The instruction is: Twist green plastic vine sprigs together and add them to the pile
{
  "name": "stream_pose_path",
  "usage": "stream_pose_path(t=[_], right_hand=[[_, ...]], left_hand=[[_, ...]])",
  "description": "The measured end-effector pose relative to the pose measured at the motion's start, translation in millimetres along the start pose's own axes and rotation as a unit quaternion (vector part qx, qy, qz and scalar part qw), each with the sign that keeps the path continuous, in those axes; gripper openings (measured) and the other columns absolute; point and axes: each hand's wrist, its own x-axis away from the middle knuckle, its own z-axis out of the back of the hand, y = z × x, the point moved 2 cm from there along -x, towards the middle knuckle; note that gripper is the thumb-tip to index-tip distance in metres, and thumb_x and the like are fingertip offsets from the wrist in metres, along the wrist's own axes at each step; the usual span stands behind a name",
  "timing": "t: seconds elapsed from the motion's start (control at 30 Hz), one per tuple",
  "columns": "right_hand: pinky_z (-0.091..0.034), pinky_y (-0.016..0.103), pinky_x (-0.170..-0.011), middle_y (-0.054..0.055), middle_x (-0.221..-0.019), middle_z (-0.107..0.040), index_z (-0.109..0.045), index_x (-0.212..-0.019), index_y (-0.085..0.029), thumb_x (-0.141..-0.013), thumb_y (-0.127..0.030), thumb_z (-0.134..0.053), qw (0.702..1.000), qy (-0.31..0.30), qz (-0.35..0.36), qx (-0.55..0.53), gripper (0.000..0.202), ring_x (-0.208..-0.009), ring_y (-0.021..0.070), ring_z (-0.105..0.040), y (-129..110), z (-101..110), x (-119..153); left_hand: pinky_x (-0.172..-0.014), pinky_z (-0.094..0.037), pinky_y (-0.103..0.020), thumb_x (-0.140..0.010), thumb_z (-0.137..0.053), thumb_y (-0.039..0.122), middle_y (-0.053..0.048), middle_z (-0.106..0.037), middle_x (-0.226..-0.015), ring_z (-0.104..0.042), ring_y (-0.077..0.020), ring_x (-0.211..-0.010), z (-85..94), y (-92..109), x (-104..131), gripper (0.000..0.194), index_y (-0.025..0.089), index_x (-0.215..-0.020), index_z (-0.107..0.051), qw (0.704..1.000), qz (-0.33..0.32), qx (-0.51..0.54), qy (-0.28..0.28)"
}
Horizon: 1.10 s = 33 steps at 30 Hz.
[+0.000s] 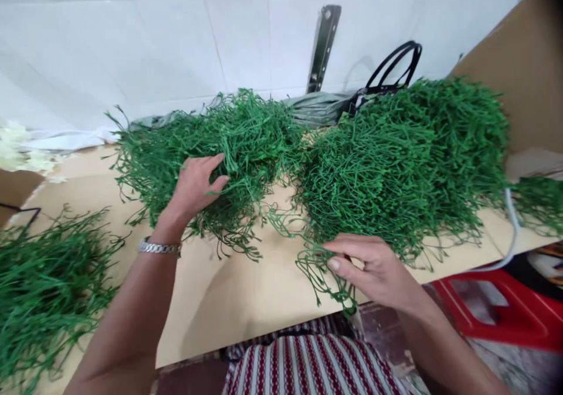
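Pinching thin green stems (339, 295) in the grip of the right hand (373, 266), above the near edge of the table (250, 283); resting the left hand (196, 185) against the middle green pile (259, 131), with thumb and fingers parted.

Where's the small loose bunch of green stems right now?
Head view, just right of centre: the small bunch is in the right hand, near the table's front edge and the large green heap.

The left hand (197, 185) reaches forward, spread; the right hand (372, 266) pinches.
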Motion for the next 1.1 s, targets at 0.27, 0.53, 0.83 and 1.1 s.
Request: stream_pose_path(t=[0.27, 0.53, 0.83, 1.1], right_hand=[[-0.042, 0.022, -0.056, 0.002, -0.07, -0.06, -0.063, -0.094, -0.015, -0.085, -0.024, -0.05, 0.999, -0.032, 0.021, 0.03, 0.018, -0.063, 0.0104, -0.053, 5.2, -5.2, -7.1], [-0.044, 0.028, -0.067, 0.004, -0.079, -0.061, -0.057, -0.101, -0.017, -0.087, -0.017, -0.043, 0.991, -0.071, 0.079, 0.083, 0.019, -0.075, 0.0147, -0.053, 3.4, -12.8, -13.6], [-0.048, 0.036, -0.081, 0.01, -0.102, -0.056, -0.049, -0.118, -0.019, -0.083, -0.009, -0.043, 0.971, 0.089, 0.119, 0.185, 0.037, -0.096, 0.02, -0.053, 11.2, -32.0, -11.7], [-0.048, 0.038, -0.075, 0.011, -0.097, -0.057, -0.053, -0.109, -0.016, -0.079, -0.02, -0.055, 0.964, 0.178, 0.144, 0.135, 0.031, -0.09, 0.0215, -0.054, -5.7, -37.9, -18.7]], left_hand=[[-0.076, -0.049, -0.035, -0.067, -0.045, 0.0, -0.005, -0.065, -0.09, -0.059, -0.0182, -0.082, 51.2, 62.1, 72.0, 0.035, 0.019, -0.091, -0.062, 0.962, -0.059, 0.055, 0.262], [-0.078, -0.043, -0.036, -0.079, -0.04, 0.008, -0.005, -0.064, -0.072, -0.057, -0.0173, -0.072, 31.5, 141.5, 83.4, 0.022, 0.017, -0.082, -0.06, 0.959, -0.216, 0.181, -0.04], [-0.044, -0.03, -0.023, -0.078, -0.046, 0.023, 0.002, -0.043, -0.049, -0.036, -0.01, -0.046, 14.2, 137.3, 94.0, 0.021, 0.017, -0.063, -0.059, 0.821, 0.117, 0.547, -0.115], [-0.053, -0.039, -0.023, -0.076, -0.054, 0.02, 0.0, -0.055, -0.06, -0.049, -0.0134, -0.059, 14.0, 143.7, 93.1, 0.013, 0.02, -0.076, -0.067, 0.8, 0.163, 0.577, 0.013]])
